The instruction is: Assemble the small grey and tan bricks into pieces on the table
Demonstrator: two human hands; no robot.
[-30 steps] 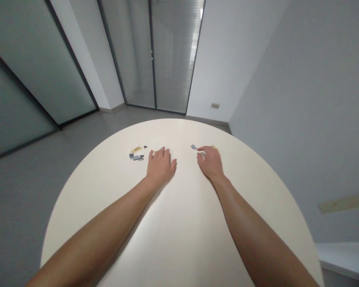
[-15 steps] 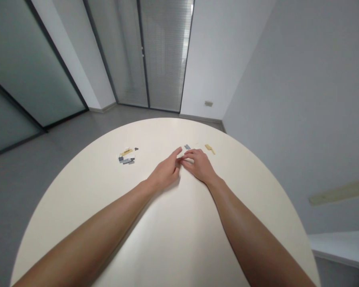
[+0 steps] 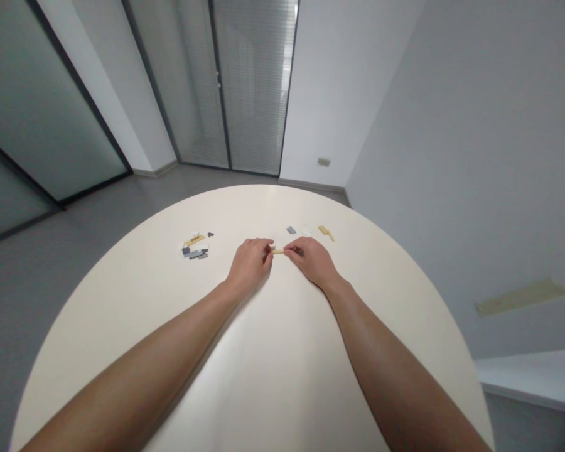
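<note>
A small tan plastic building plate [image 3: 277, 251] spans the gap between my hands, and each end seems pinched in fingers. My left hand [image 3: 249, 262] holds one end, and my right hand [image 3: 311, 260] holds the other. Both rest low over the round cream table [image 3: 282, 210]. Beyond my right hand lie a small grey brick [image 3: 290, 230], a white piece [image 3: 307, 231] and a tan piece [image 3: 325, 232]. Left of my left hand sits a small cluster of grey, dark and tan-yellow bricks [image 3: 194, 247].
The round table's far rim curves in front of a grey floor. Glass doors with blinds [image 3: 254, 81] stand at the back, and frosted glass panels [image 3: 42, 107] run along the left. A pale wall [image 3: 428, 157] rises on the right.
My hands have closed in on each other, and the small tan plate now shows between my fingertips. The view has shifted slightly, while the loose pieces on the table stay in place.
</note>
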